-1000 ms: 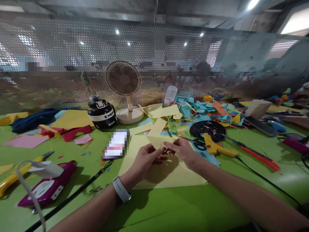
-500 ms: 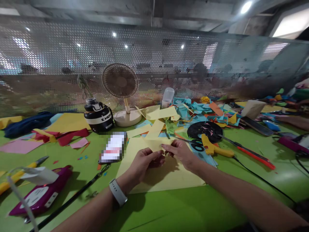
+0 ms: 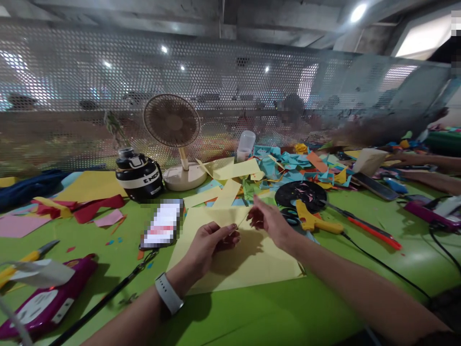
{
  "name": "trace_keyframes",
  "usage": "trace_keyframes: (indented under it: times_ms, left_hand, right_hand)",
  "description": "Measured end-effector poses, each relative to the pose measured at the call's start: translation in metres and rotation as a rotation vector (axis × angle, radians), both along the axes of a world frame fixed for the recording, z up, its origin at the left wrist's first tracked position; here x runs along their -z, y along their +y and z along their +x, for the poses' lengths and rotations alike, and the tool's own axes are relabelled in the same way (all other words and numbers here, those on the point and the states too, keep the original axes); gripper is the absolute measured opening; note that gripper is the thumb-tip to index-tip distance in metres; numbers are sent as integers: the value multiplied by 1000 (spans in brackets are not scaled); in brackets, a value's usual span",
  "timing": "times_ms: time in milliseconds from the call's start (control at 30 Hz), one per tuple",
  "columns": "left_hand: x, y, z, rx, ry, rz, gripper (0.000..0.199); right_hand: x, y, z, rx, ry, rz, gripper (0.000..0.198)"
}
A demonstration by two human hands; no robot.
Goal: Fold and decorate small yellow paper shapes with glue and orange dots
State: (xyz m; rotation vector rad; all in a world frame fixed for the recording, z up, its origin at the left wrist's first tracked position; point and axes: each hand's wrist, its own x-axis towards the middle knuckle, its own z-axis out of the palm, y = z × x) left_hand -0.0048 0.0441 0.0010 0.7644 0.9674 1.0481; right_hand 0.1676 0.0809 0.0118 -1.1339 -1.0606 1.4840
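My left hand (image 3: pixel 214 242), with a watch at the wrist, pinches a thin pale-yellow paper piece (image 3: pixel 243 219) between thumb and fingertips. The piece slants up toward my right hand (image 3: pixel 268 223). On that hand the index finger is stretched upward and the others are loosely bent; whether they touch the piece's tip is hard to see. Both hands hover above a large pale-yellow sheet (image 3: pixel 230 276) lying flat on the green table (image 3: pixel 259 317). Right of my right hand lie scissors with black handles (image 3: pixel 290 216) and a yellow glue gun (image 3: pixel 317 223).
A phone (image 3: pixel 163 223) lies left of the sheet. Behind stand a fan (image 3: pixel 173 120) and a black jug (image 3: pixel 140 180). Paper scraps (image 3: pixel 288 163) pile up at the back, near a black round dish (image 3: pixel 302 196). A red-handled tool (image 3: pixel 374 233) lies right. Another person's arms reach in at far right.
My right hand's fingers have parted from my left hand's and the index finger has straightened upward. The thin yellow piece now shows between the hands. The view has shifted slightly right.
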Motion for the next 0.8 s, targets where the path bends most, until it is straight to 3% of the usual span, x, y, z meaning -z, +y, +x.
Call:
trace_keyframes:
  times_ms: [67,133,400,500,600,700,800]
  left_hand:
    - [0,-1,0,3,3,16,26]
    - [0,-2,0,19,27,47,27]
    - [-7,-5,1,50,123,71,31]
    - [-8,-4,-1,22,145,28,31]
    - [-6,-2,-2,4,146,-3,30]
    - [-2,-1,-4,26,157,15,30]
    - [0,-1,-4,38,181,28,31]
  right_hand:
    - [0,-6,-2,-147,-43,7,42]
    - [1,-12,-6,-197,-68,20,40]
    - [-1,-9,-4,-118,-48,-4,41]
    - [-4,2,3,-5,-17,25,43]
    - [-4,7,5,88,42,-44,45]
    - [-2,0,1,-77,-22,-113,45]
    - [0,-10,-5,-196,-68,-79,38]
